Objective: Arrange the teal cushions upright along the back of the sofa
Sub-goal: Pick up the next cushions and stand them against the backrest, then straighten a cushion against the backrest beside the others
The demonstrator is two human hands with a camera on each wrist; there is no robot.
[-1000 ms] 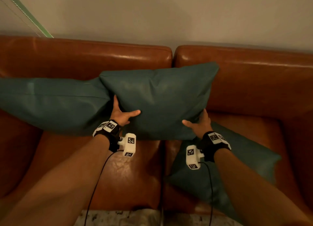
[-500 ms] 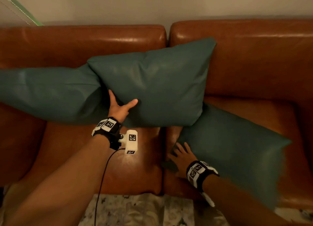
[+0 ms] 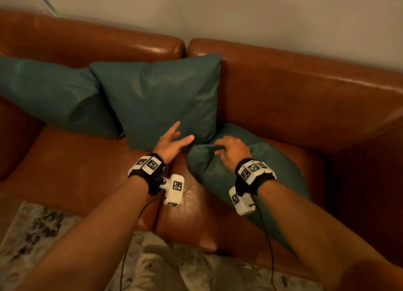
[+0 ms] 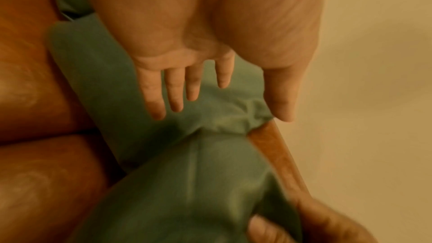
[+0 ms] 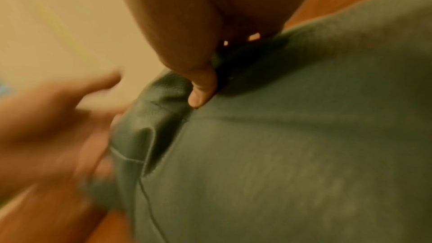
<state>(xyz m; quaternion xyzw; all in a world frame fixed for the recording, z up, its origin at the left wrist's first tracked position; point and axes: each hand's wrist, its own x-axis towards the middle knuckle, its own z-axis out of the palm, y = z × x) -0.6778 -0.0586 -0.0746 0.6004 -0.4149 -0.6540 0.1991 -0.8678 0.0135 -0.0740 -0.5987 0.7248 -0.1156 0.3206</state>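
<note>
Two teal cushions lean upright against the brown sofa back [image 3: 305, 90]: one at the far left [image 3: 50, 94], one in the middle [image 3: 161, 98]. A third teal cushion [image 3: 272, 177] lies on the right seat, its near-left corner lifted. My right hand [image 3: 229, 148] grips that corner, thumb [image 5: 201, 88] pressed into the fabric [image 5: 280, 154]. My left hand [image 3: 174, 140] hovers open with fingers spread [image 4: 173, 88] just in front of the middle cushion's [image 4: 98, 80] lower right corner, close to the third cushion [image 4: 187, 191].
The sofa's right arm [image 3: 370, 181] bounds the seat on the right. The left seat cushion [image 3: 76, 170] shows bare leather. A patterned rug [image 3: 43, 236] lies in front of the sofa. A plain wall [image 3: 261, 17] rises behind it.
My left hand has let go of the middle cushion and moved right. My right hand has gone from the sofa seat's front edge up to the lying cushion's corner and gripped it.
</note>
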